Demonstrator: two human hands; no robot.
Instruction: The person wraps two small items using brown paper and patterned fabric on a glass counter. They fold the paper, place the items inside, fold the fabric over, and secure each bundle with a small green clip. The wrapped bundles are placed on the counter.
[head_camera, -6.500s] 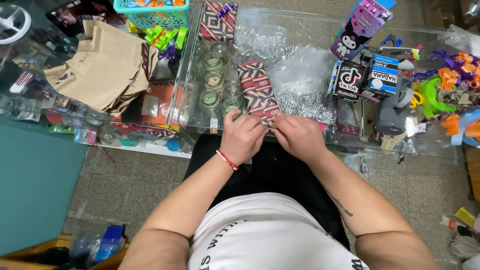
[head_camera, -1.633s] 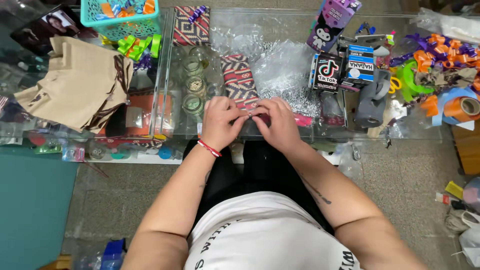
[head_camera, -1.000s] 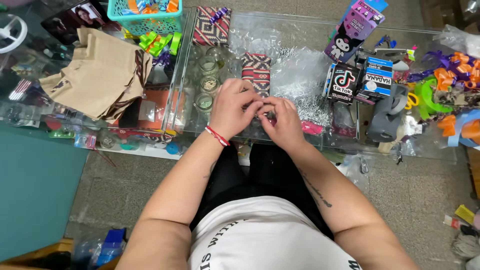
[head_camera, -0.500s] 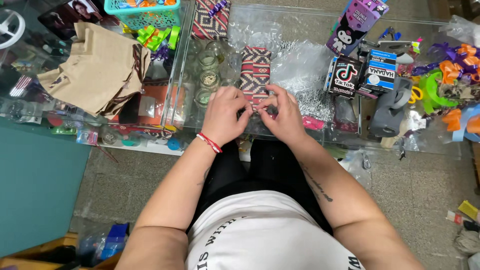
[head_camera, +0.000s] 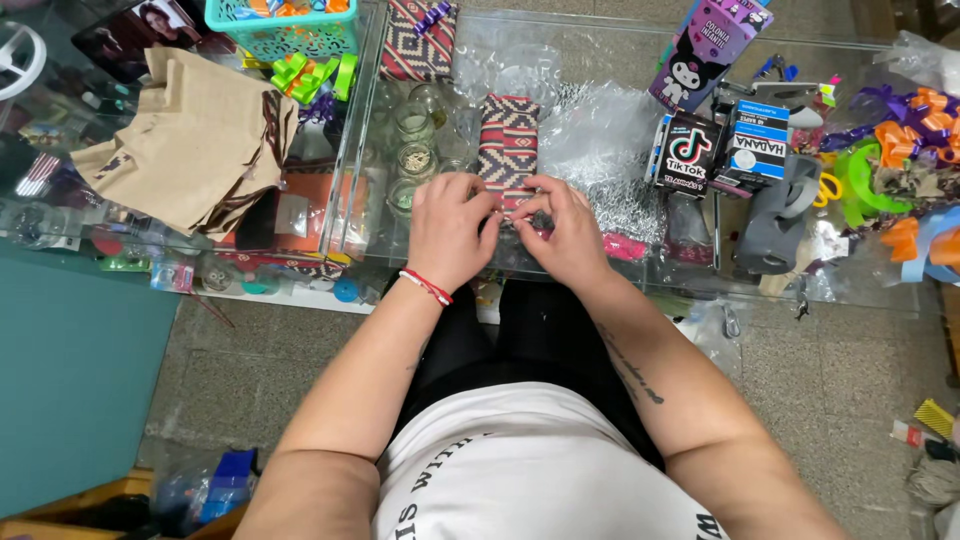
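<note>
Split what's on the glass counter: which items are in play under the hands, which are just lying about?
In play:
left hand and right hand, both on the near end of the patterned wrapped package
clear cellophane sheet beside it

Lying about:
second patterned package
brown paper bags
teal basket
ribbon bows
small printed boxes
grey tape dispenser

Paper bags (head_camera: 190, 140), teal basket (head_camera: 285, 25), boxes (head_camera: 720, 150)
</note>
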